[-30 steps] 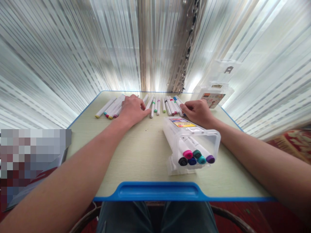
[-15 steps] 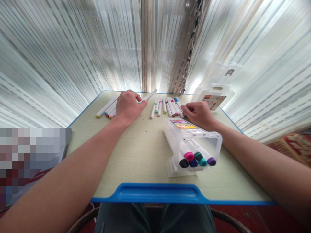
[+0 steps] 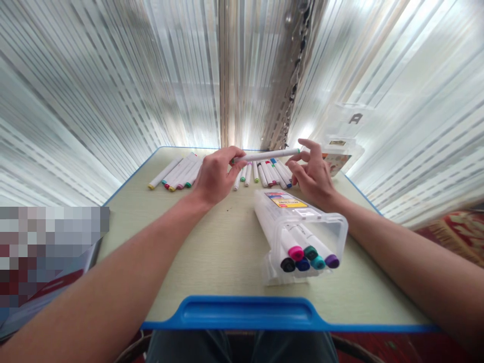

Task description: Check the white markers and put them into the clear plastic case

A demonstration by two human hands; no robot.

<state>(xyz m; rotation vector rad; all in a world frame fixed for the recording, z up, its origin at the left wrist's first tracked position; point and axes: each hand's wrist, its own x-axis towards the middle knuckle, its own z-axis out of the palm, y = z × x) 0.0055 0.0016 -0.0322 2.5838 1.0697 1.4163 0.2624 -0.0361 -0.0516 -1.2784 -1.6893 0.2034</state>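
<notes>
My left hand (image 3: pixel 216 175) pinches one end of a white marker (image 3: pixel 266 155) and holds it level above the table. My right hand (image 3: pixel 312 171) is raised at the marker's other, green-capped end, with fingertips at or just by the cap and the fingers spread. Below the held marker lies a row of white markers (image 3: pixel 264 172) with coloured caps. Another group of markers (image 3: pixel 180 173) lies to the left of my left hand. A clear plastic marker case (image 3: pixel 298 227) lies on its side near my right wrist, with several markers inside, caps facing me.
The pale table (image 3: pixel 212 247) has a blue rim and a blue tray (image 3: pixel 245 311) at its near edge. A second clear box (image 3: pixel 336 154) stands at the far right corner. White curtains hang behind. A blurred patch covers the left side.
My left hand lifted one marker from the row and swung it level above the table. My right hand rose off the right-hand markers and came up to the marker's free end.
</notes>
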